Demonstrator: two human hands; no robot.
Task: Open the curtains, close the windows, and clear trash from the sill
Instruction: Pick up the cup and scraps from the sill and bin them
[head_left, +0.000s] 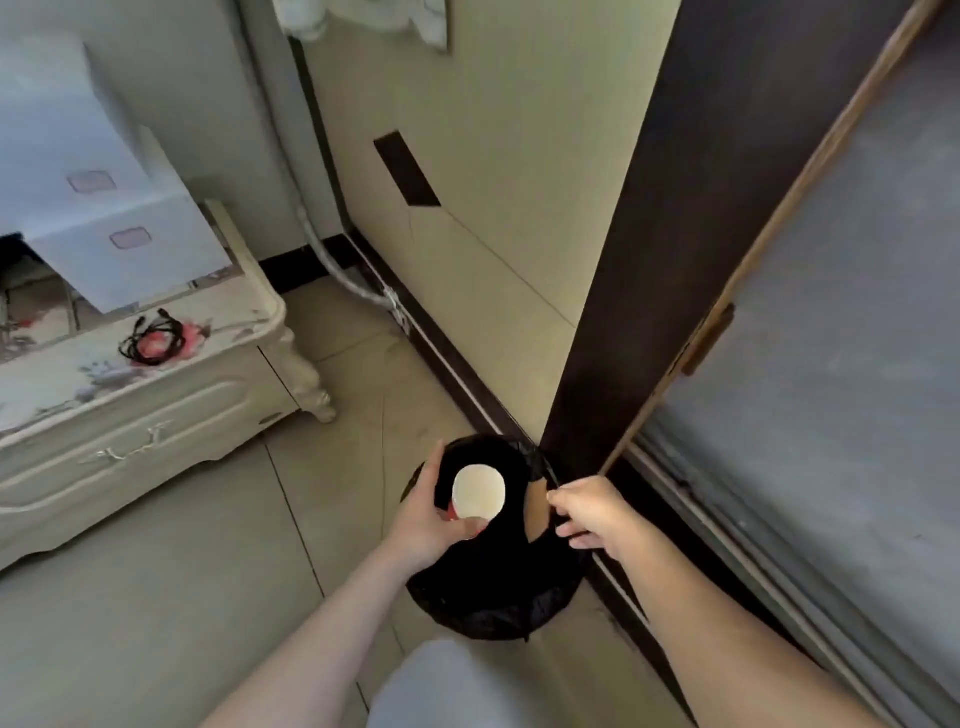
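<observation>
The pale tiled floor (182, 597) carries a round bin lined with a black plastic bag (493, 608), which stands at the floor's far right edge against the dark skirting. At the floor's left edge stands a cream carved wooden cabinet (156, 415) on curved legs. On its flower-printed top, near the front edge, lies a coiled black cable (152, 338), with a pale blue sheet (104, 208) behind it.

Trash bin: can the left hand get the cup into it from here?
Probably yes. The left hand holds the cup right over the open mouth of the trash bin, and the right hand, pinching a tan piece at the rim, leaves the middle free.
</observation>
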